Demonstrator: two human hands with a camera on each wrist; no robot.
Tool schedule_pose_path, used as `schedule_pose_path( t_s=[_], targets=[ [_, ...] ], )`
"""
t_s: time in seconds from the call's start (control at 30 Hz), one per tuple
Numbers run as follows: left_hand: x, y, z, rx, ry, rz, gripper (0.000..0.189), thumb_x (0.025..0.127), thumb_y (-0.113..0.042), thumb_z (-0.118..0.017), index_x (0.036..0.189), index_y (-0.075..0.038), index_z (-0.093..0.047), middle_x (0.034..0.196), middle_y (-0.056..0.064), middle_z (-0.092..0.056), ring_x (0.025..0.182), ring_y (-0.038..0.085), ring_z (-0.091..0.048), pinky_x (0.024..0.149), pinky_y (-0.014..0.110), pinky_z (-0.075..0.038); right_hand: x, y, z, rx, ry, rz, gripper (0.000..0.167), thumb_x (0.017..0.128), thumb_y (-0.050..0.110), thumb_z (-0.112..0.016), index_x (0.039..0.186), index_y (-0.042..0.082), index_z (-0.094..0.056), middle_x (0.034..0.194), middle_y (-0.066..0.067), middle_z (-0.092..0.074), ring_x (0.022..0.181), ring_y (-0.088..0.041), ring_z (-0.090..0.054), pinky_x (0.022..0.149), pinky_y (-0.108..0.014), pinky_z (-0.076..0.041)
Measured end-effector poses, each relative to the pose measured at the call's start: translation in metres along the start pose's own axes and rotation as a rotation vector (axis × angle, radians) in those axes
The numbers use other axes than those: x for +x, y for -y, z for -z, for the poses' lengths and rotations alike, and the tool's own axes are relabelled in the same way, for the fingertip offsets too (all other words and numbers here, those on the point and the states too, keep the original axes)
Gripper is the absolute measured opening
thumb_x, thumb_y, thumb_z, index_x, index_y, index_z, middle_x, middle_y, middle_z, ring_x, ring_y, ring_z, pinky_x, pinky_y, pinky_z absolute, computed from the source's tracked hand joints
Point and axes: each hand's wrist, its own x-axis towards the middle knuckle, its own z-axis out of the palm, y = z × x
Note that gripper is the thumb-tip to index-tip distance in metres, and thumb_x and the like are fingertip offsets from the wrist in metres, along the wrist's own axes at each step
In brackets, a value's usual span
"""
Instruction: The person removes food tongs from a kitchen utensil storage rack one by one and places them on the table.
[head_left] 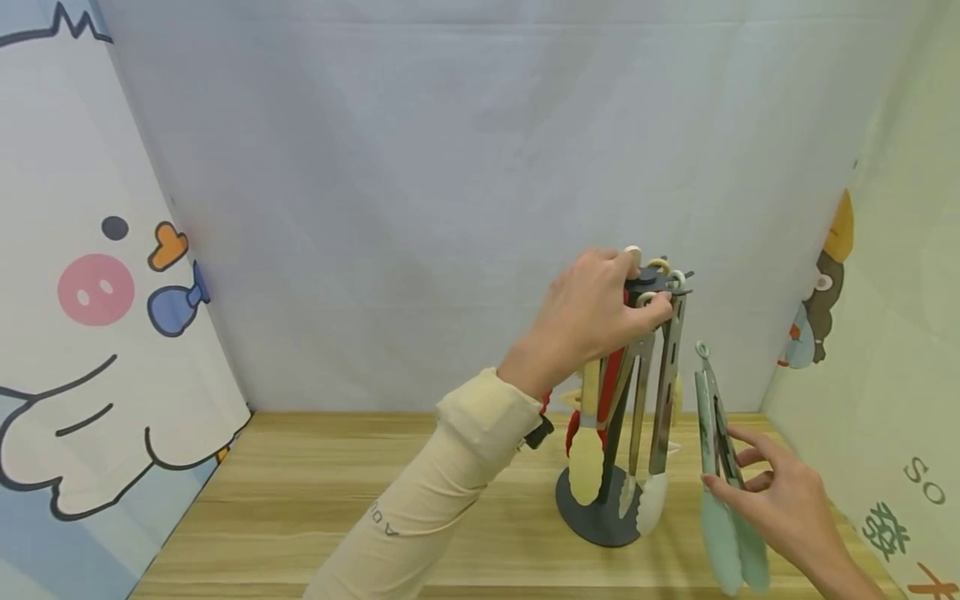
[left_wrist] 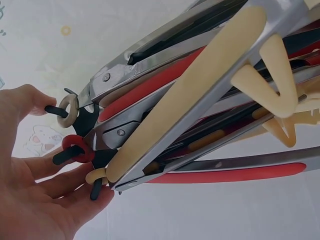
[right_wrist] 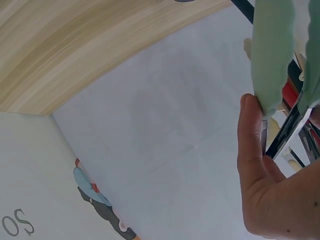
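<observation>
My left hand [head_left: 588,312] grips the top of a dark rotating utensil stand [head_left: 592,532], its thumb and fingers spread around the hooks. Several tongs hang there by their end rings: a pair with cream tips [head_left: 586,467], a pair with white tips [head_left: 652,504] and red-handled tongs [left_wrist: 150,92]. In the left wrist view, the left hand's fingers lie against the hooks beside a red ring [left_wrist: 77,148]. To the right of the stand, my right hand [head_left: 783,492] pinches mint-green tongs [head_left: 722,533] by the arms. They hang tips down, apart from the stand.
The stand is on a wood-grain table [head_left: 315,492]. Behind it is a pale grey backdrop [head_left: 420,208]. A cartoon-printed panel [head_left: 150,375] rises at the left, and a pale green wall [head_left: 900,333] stands close to the right hand.
</observation>
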Motion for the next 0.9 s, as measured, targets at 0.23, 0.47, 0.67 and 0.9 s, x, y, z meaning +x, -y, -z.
schedule_pose_path(
  t_s=[0.23, 0.47, 0.67, 0.9],
  targets=[
    [0.0, 0.0, 0.0, 0.002, 0.028, 0.014, 0.022, 0.09, -0.037, -0.052, 0.085, -0.016, -0.053, 0.077, -0.005, -0.051, 0.077, 0.011, -0.045, 0.06, 0.021, -0.037, 0.0, -0.002, -0.001, -0.018, 0.028, -0.018, 0.067, 0.076, 0.03, -0.079, 0.131, 0.003, -0.051, 0.094, -0.015, -0.062, 0.06, -0.012, -0.062, 0.047, -0.027, -0.046],
    [-0.001, 0.0, 0.0, 0.002, 0.027, 0.014, 0.023, 0.091, -0.038, -0.052, 0.089, -0.016, -0.056, 0.08, -0.005, -0.049, 0.077, 0.01, -0.044, 0.059, 0.02, -0.037, 0.002, -0.006, -0.003, -0.039, 0.064, -0.022, 0.069, 0.076, 0.032, -0.079, 0.13, 0.001, -0.051, 0.092, -0.015, -0.062, 0.062, -0.016, -0.064, 0.048, -0.028, -0.047],
    [-0.002, 0.0, 0.0, 0.006, 0.021, 0.002, 0.023, 0.091, -0.038, -0.052, 0.085, -0.017, -0.054, 0.08, -0.005, -0.048, 0.077, 0.011, -0.044, 0.059, 0.02, -0.036, 0.002, -0.009, -0.005, -0.055, 0.106, -0.029, 0.068, 0.075, 0.034, -0.079, 0.128, 0.001, -0.052, 0.092, -0.015, -0.063, 0.063, -0.016, -0.064, 0.048, -0.029, -0.046],
    [-0.003, 0.001, 0.0, 0.013, 0.012, -0.001, 0.023, 0.091, -0.038, -0.052, 0.091, -0.016, -0.056, 0.079, -0.006, -0.048, 0.077, 0.01, -0.044, 0.06, 0.02, -0.036, 0.003, -0.011, -0.007, -0.078, 0.166, -0.066, 0.071, 0.076, 0.037, -0.078, 0.13, 0.001, -0.05, 0.093, -0.014, -0.062, 0.062, -0.014, -0.061, 0.05, -0.031, -0.044]
  ],
)
